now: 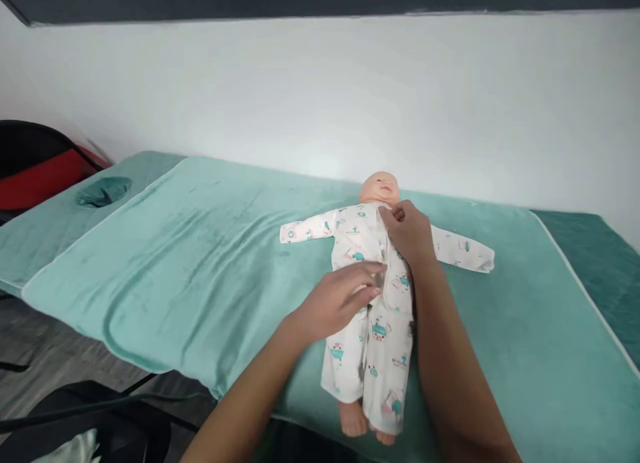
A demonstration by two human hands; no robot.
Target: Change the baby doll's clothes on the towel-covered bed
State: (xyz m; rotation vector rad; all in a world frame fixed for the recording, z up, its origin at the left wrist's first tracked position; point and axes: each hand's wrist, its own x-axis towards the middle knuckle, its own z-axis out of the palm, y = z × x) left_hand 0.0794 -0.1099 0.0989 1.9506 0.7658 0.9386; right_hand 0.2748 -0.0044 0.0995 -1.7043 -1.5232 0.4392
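Observation:
A baby doll (381, 187) lies on its back on a teal blanket (200, 249), arms spread, dressed in a white printed romper (380, 329). My right hand (407, 233) rests on the doll's chest just below the chin, its fingers pinched on the romper's front edge near the collar. My left hand (340, 299) lies over the doll's belly with fingers stretched out flat, their tips touching the romper's front opening. The doll's bare feet (363, 423) stick out near the blanket's front edge.
The blanket covers a padded table (600, 263) against a white wall. A face hole (103, 191) shows at the table's left end. A red and black object (40, 169) stands at the far left. Dark floor and black items (85, 409) lie below left.

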